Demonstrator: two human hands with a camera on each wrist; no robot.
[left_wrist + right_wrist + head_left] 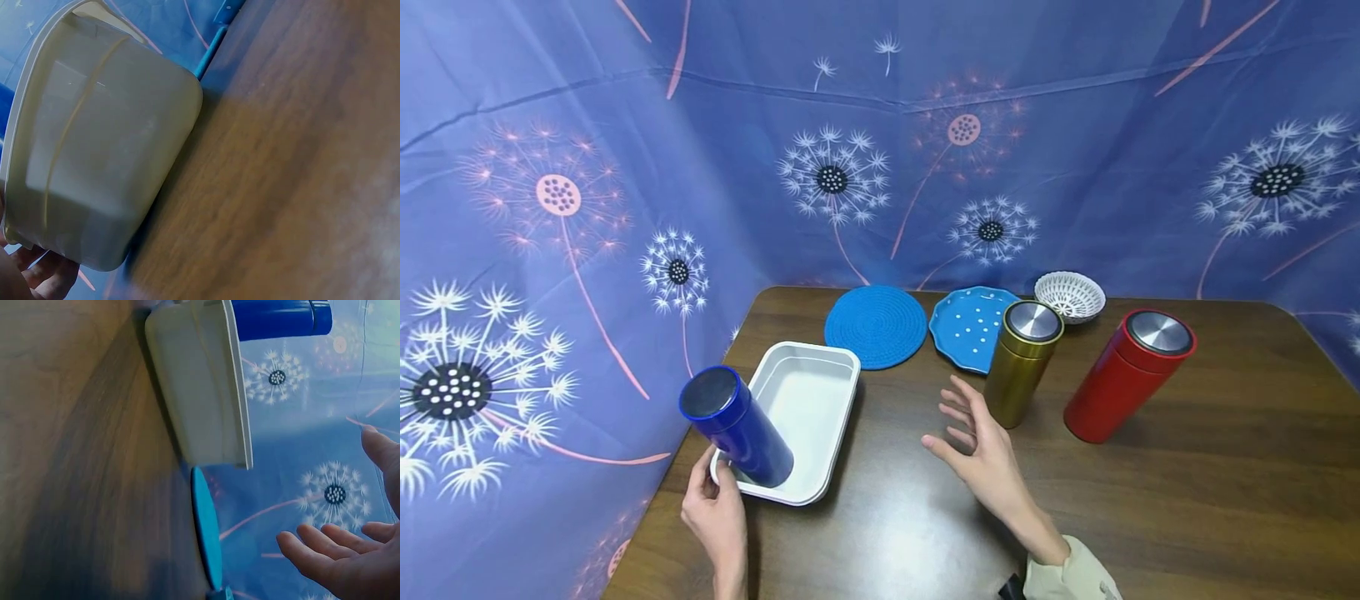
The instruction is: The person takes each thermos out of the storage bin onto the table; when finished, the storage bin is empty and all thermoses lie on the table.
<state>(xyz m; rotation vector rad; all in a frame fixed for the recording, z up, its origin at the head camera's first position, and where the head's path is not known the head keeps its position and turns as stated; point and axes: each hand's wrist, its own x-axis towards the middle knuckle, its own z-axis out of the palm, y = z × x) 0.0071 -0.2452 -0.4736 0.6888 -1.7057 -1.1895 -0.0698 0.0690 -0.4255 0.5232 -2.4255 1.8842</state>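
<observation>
A white rectangular plastic basin (812,396) stands on the left of the table, with a blue thermos flask (748,433) upright inside its near end. My left hand (718,508) grips the basin's near left rim, thumb on top. In the left wrist view its fingers (53,275) curl under that rim. My right hand (981,458) is held above the table with its fingers spread and nothing in them. Closest to it is a gold thermos flask (1018,375) with a steel lid. Farther right stands a red thermos flask (1120,387), also steel-lidded.
Behind the basin lies a round blue woven placemat (876,327). Beside it, partly hidden by the gold flask, is a blue polka-dot plate (970,321). A white openwork basket (1071,292) sits at the back edge. A dandelion-patterned cloth (737,167) hangs behind the wooden table (1225,500).
</observation>
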